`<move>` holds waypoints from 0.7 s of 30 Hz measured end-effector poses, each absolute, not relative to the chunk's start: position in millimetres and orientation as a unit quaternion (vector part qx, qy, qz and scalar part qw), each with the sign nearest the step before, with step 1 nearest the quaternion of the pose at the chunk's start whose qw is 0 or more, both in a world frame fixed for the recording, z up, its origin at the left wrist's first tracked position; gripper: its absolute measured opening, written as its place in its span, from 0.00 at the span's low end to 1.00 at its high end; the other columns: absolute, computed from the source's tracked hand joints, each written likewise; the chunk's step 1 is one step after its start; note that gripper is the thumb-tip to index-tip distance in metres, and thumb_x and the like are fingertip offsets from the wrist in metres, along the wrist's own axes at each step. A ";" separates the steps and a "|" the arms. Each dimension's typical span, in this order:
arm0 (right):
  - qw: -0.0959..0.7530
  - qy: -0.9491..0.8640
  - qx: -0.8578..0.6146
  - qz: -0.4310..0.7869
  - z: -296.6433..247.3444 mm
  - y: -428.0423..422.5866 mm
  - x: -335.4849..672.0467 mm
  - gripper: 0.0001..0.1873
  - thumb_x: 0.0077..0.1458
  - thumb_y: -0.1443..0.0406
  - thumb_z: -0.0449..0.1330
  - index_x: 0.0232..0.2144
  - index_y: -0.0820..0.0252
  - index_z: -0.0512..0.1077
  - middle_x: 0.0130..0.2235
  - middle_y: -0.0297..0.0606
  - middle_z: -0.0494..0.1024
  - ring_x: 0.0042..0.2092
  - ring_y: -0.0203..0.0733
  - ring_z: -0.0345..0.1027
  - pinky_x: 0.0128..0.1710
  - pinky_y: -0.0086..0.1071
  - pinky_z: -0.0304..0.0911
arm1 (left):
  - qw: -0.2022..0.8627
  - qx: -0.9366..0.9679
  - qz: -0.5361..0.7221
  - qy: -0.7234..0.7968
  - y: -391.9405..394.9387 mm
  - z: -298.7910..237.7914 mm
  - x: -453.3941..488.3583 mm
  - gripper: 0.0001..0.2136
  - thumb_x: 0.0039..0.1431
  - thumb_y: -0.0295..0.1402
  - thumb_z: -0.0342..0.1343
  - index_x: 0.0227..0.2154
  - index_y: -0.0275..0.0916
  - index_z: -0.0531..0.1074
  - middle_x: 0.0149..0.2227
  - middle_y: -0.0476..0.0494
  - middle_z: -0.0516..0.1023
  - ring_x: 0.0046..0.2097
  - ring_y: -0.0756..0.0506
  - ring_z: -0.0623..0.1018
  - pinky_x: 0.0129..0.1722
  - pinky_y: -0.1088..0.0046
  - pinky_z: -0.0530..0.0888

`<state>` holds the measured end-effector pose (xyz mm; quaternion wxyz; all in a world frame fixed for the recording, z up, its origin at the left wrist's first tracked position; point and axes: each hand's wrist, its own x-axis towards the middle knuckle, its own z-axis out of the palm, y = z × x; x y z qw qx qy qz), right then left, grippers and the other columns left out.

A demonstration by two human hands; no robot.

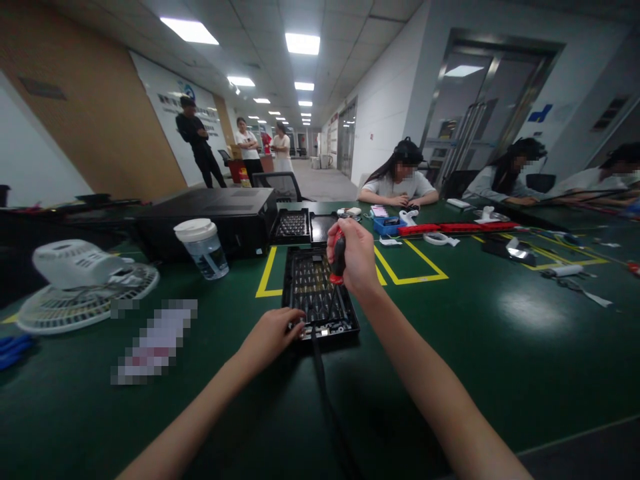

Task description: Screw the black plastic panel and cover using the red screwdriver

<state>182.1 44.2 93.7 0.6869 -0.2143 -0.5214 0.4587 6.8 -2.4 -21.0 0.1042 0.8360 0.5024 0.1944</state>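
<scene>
A black tool case [353,323] lies open on the green table, with rows of small bits in its tray and loose metal pieces along its front strip. My right hand [356,257] is closed around the red and black handle of a screwdriver [339,259]. Its thin shaft points down into the right part of the case. At the case's front left corner is my left hand [275,330], thumb and fingers curled together; what they pinch, if anything, is hidden. A dark strap [320,373] hangs in front of the case.
To the left are a white fan [85,283], a lidded clear cup [203,250] and a large black box [210,210]. A blue bin [389,225] and red strips [460,228] lie beyond my right hand. Several people sit or stand farther off.
</scene>
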 end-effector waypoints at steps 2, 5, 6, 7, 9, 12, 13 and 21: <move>0.686 -0.515 -0.213 0.467 93.1 45.2 181.9 0.13 0.54 0.59 0.51 0.23 0.61 0.64 0.19 0.27 0.64 0.16 0.26 0.56 0.13 0.21 0.51 | 0.099 0.828 0.211 0.510 5.5 -22.4 6.1 0.10 0.58 0.35 0.48 0.40 0.42 0.71 0.38 0.46 0.76 0.39 0.46 0.75 0.41 0.71 0.69; 0.687 -0.507 -0.215 0.475 93.0 45.1 182.1 0.13 0.54 0.59 0.51 0.22 0.61 0.64 0.18 0.27 0.64 0.15 0.26 0.56 0.13 0.22 0.51 | 0.093 0.820 0.204 0.526 20.4 -23.8 5.3 0.09 0.56 0.33 0.50 0.38 0.41 0.72 0.35 0.46 0.76 0.36 0.46 0.75 0.37 0.72 0.69; 0.687 -0.506 -0.215 0.476 92.9 44.8 182.2 0.13 0.54 0.59 0.51 0.22 0.61 0.64 0.18 0.27 0.64 0.15 0.26 0.56 0.13 0.22 0.51 | 0.088 0.818 0.199 0.533 25.9 -24.1 5.5 0.09 0.55 0.33 0.51 0.38 0.41 0.72 0.34 0.46 0.77 0.35 0.46 0.75 0.37 0.72 0.69; 0.686 -0.505 -0.215 0.477 92.7 44.6 182.4 0.13 0.54 0.59 0.51 0.22 0.61 0.64 0.18 0.27 0.64 0.15 0.26 0.56 0.13 0.22 0.50 | 0.085 0.818 0.191 0.535 31.4 -24.3 6.0 0.08 0.55 0.32 0.51 0.37 0.41 0.72 0.33 0.46 0.77 0.36 0.46 0.75 0.37 0.72 0.69; 0.685 -0.506 -0.214 0.479 92.1 44.1 182.8 0.13 0.54 0.59 0.51 0.22 0.61 0.64 0.18 0.27 0.63 0.15 0.26 0.56 0.13 0.22 0.51 | 0.085 0.819 0.186 0.535 41.7 -24.4 8.1 0.08 0.53 0.32 0.53 0.36 0.41 0.73 0.33 0.46 0.77 0.36 0.45 0.75 0.37 0.72 0.69; 0.681 -0.508 -0.221 0.478 90.9 44.3 183.3 0.14 0.53 0.57 0.52 0.22 0.61 0.63 0.18 0.27 0.64 0.15 0.26 0.56 0.13 0.22 0.51 | 0.087 0.825 0.179 0.530 53.7 -24.5 13.4 0.08 0.51 0.31 0.55 0.36 0.41 0.73 0.34 0.46 0.77 0.36 0.45 0.75 0.37 0.72 0.68; 0.680 -0.509 -0.224 0.478 90.6 44.7 183.5 0.14 0.53 0.57 0.52 0.22 0.61 0.63 0.18 0.27 0.64 0.15 0.26 0.56 0.13 0.22 0.51 | 0.087 0.825 0.176 0.529 56.5 -24.6 15.3 0.08 0.51 0.31 0.56 0.35 0.41 0.73 0.34 0.46 0.77 0.37 0.45 0.75 0.37 0.73 0.68; 0.685 -0.506 -0.216 0.477 90.4 47.9 186.1 0.14 0.53 0.58 0.52 0.22 0.61 0.64 0.18 0.27 0.63 0.15 0.27 0.56 0.13 0.22 0.51 | 0.090 0.821 0.163 0.539 65.2 -29.8 25.4 0.05 0.49 0.30 0.58 0.30 0.41 0.74 0.32 0.45 0.77 0.35 0.44 0.76 0.35 0.73 0.66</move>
